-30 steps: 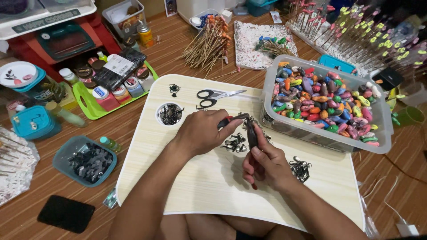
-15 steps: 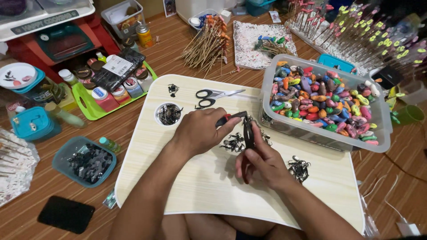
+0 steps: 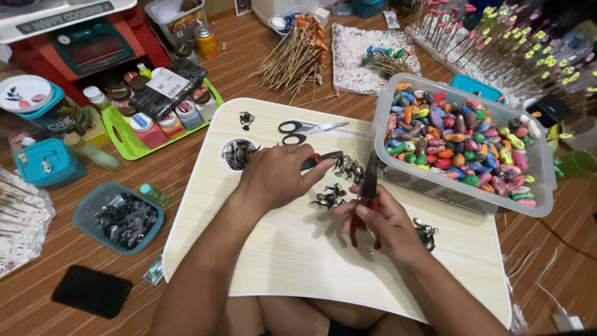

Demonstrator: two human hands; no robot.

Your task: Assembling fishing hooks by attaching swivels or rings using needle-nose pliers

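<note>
My left hand (image 3: 277, 174) grips a second plier-like tool (image 3: 320, 159) with red and black handles, its tip reaching small dark metal pieces (image 3: 348, 167) on the pale wooden lap board (image 3: 280, 249). Red-handled pliers (image 3: 368, 199) stand upright in my right hand (image 3: 379, 221), the dark jaws pointing up towards the tub. More dark metal clips (image 3: 329, 196) lie between the two hands. Another small cluster of clips (image 3: 426, 231) sits just right of my right hand.
A clear tub (image 3: 528, 193) of colourful beads stands right of the board. Scissors (image 3: 301, 130) and a round hole holding clips (image 3: 238, 154) lie at the board's far side. A green tray of jars (image 3: 158, 118), a blue box of dark parts (image 3: 124, 218), a black phone (image 3: 91, 290) and bamboo skewers (image 3: 295, 53) surround it.
My right hand has turned the red-handled pliers more upright and shifted slightly right. My left hand stays over the clips with its tool.
</note>
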